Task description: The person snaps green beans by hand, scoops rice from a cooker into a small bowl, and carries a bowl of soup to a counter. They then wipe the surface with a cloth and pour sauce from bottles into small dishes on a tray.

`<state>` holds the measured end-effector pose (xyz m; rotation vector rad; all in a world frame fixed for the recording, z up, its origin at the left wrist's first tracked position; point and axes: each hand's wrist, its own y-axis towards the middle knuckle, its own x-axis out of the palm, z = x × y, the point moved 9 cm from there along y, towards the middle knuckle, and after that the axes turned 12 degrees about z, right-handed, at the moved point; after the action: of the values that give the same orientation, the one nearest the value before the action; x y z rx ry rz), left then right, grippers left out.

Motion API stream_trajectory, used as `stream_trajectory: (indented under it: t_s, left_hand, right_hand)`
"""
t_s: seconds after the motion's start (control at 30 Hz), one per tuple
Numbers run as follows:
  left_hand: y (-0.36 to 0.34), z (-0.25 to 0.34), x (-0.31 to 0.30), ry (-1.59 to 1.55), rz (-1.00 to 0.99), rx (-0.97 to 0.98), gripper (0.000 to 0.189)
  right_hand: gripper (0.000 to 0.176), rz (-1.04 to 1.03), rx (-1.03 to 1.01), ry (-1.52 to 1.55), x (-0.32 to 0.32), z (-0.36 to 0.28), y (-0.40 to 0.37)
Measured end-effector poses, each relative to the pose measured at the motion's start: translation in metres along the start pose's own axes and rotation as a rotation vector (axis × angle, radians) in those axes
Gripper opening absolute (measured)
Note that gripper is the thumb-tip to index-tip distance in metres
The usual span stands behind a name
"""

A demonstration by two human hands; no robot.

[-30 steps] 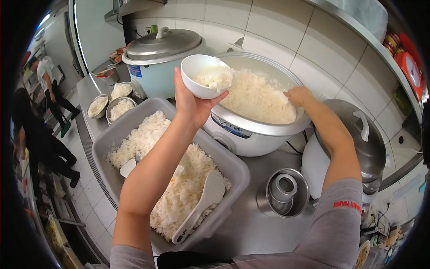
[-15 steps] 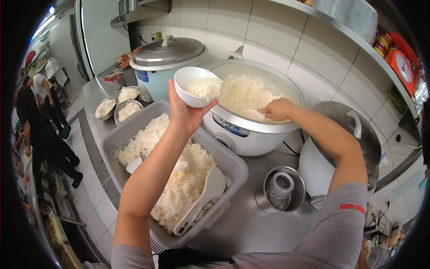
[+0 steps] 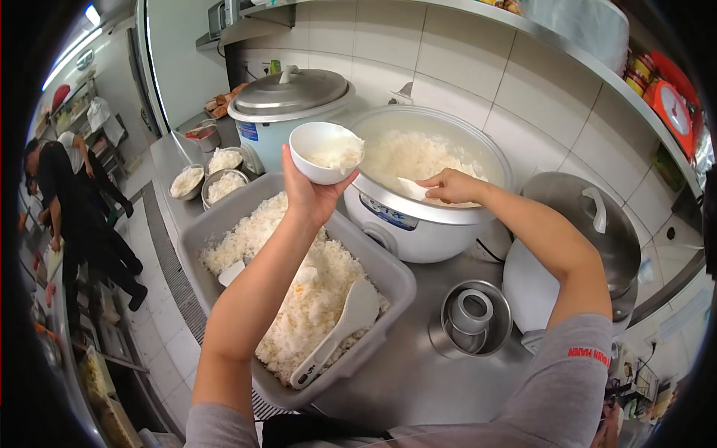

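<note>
My left hand [image 3: 314, 190] is closed around a white bowl [image 3: 310, 160], tilted to the right, with cooked rice [image 3: 334, 153] inside. The bowl is held up by the left rim of a large open rice cooker [image 3: 418, 233] full of rice. Over that cooker, my right hand [image 3: 452, 187] grips a white rice paddle [image 3: 412, 188]; its blade points left toward the bowl, and part of the handle is hidden by my fingers. Under my left forearm stands a grey tub [image 3: 399, 287] heaped with rice, where another white paddle [image 3: 347, 321] lies on top.
A lidded cooker [image 3: 291, 93] stands behind the tub and another [image 3: 575, 239] at right. Several metal bowls of rice [image 3: 224, 187] sit to the left. Nested metal containers [image 3: 470, 317] stand in front. A shelf [image 3: 538, 45] runs overhead. Two people [image 3: 89, 216] are at far left.
My right hand has raised the paddle out of the rice and shifted it slightly left toward the bowl, so its blade now shows. My left hand still holds the bowl up.
</note>
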<state>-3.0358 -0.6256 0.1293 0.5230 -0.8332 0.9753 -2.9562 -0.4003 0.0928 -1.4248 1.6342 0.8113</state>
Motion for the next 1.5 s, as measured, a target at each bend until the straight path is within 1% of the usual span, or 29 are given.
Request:
stream_trajectory:
  t_s: [0.03,0.1,0.13,0.2,0.33,0.4,0.47,0.53,0.57,0.63,0.67,0.73,0.77,0.8,0.83,0.87,0.9,0.93,0.97,1.03,1.07,1.13,1.17,1.23,1.27,1.33,1.37,1.4,1.5]
  left_hand:
    - [0.003,-0.004,0.001,0.009,-0.002,-0.002,0.067]
    - [0.009,-0.008,0.0,-0.008,0.019,0.011,0.067]
    - [0.012,-0.011,0.001,0.003,0.021,0.011,0.067]
    - [0.015,-0.014,-0.001,-0.024,0.052,0.039,0.066]
    - [0.023,-0.019,0.001,0.006,0.077,0.041,0.065]
    - [0.028,-0.024,0.005,0.063,0.089,0.034,0.065]
    - [0.034,-0.031,0.014,0.064,0.087,0.026,0.066]
    - [0.038,-0.043,0.022,0.065,0.085,0.01,0.067]
    - [0.04,-0.05,0.027,0.035,0.096,-0.022,0.068]
    - [0.04,-0.065,0.038,-0.009,0.095,-0.06,0.071]
    - [0.039,-0.07,0.045,-0.013,0.088,-0.062,0.071]
    - [0.031,-0.078,0.053,-0.062,0.155,-0.111,0.067]
    - [0.028,-0.08,0.054,-0.058,0.194,-0.14,0.066]
    - [0.026,-0.079,0.053,-0.063,0.197,-0.138,0.066]
    - [0.023,-0.078,0.053,-0.046,0.177,-0.13,0.066]
    - [0.022,-0.077,0.053,-0.027,0.156,-0.12,0.066]
    - [0.022,-0.074,0.05,-0.023,0.16,-0.117,0.066]
    - [0.023,-0.068,0.049,-0.017,0.103,-0.097,0.067]
    - [0.023,-0.063,0.048,-0.01,0.048,-0.078,0.069]
    - [0.029,-0.055,0.038,-0.017,0.043,-0.076,0.068]
    - [0.031,-0.05,0.035,-0.027,0.026,-0.074,0.067]
    - [0.03,-0.042,0.024,-0.015,0.044,-0.067,0.068]
    - [0.027,-0.037,0.02,-0.011,0.032,-0.068,0.069]
    - [0.019,-0.026,0.01,0.019,0.004,-0.057,0.071]
    - [0.016,-0.02,0.002,0.021,0.021,-0.045,0.071]
    - [0.006,-0.01,-0.008,0.061,0.015,-0.062,0.071]
    - [0.0,-0.005,-0.014,0.079,0.018,-0.065,0.072]
    - [-0.005,0.003,-0.02,0.08,0.027,-0.056,0.072]
    - [-0.021,0.017,-0.041,0.086,0.069,-0.044,0.072]
  right_hand:
    - [0.038,0.004,0.0,0.009,-0.002,-0.001,-0.002]
    - [0.036,-0.024,0.146,0.173,-0.001,0.007,-0.007]
    - [0.036,-0.024,0.143,0.184,0.0,0.007,-0.006]
    - [0.036,0.012,0.202,0.327,-0.001,0.011,-0.005]
    - [0.037,0.108,0.184,0.312,-0.032,0.01,0.002]
    - [0.037,0.195,0.177,0.18,-0.065,0.009,0.003]
    - [0.037,0.254,0.167,0.14,-0.097,-0.001,0.004]
    - [0.036,0.32,0.044,0.156,-0.127,-0.023,0.001]
    - [0.036,0.327,0.043,0.151,-0.133,-0.031,-0.003]
    - [0.03,0.489,-0.029,-0.085,-0.146,-0.063,-0.012]
    - [0.03,0.494,-0.027,-0.091,-0.138,-0.068,-0.014]
    - [0.026,0.786,-0.379,-0.725,-0.119,-0.111,-0.037]
    - [0.026,0.785,-0.382,-0.729,-0.106,-0.115,-0.045]
    - [0.025,0.845,-0.409,-0.736,-0.095,-0.123,-0.058]
    - [0.023,0.907,-0.435,-0.739,-0.091,-0.129,-0.066]
    - [0.023,0.908,-0.44,-0.737,-0.092,-0.127,-0.064]
    - [0.024,0.979,-0.45,-0.533,-0.103,-0.119,-0.067]
    - [0.025,1.038,-0.455,-0.326,-0.114,-0.112,-0.069]
    - [0.025,1.032,-0.456,-0.318,-0.121,-0.109,-0.063]
    - [0.024,0.716,0.071,0.315,-0.131,-0.053,-0.024]
    - [0.024,0.704,0.075,0.321,-0.132,-0.039,-0.008]
    - [0.029,0.543,0.06,-0.34,-0.109,-0.004,0.035]
    - [0.029,0.541,0.052,-0.337,-0.095,0.011,0.046]
    - [0.032,0.615,-0.04,-0.689,-0.068,0.012,0.062]
    - [0.032,0.606,-0.057,-0.681,-0.061,0.01,0.075]
    - [0.036,0.364,-0.098,-0.808,-0.029,0.006,0.102]
    - [0.036,0.327,-0.157,-0.794,-0.015,0.0,0.112]
    - [0.036,0.325,-0.17,-0.79,-0.012,-0.012,0.111]
    - [0.039,0.195,-0.269,-0.769,-0.003,-0.04,0.088]
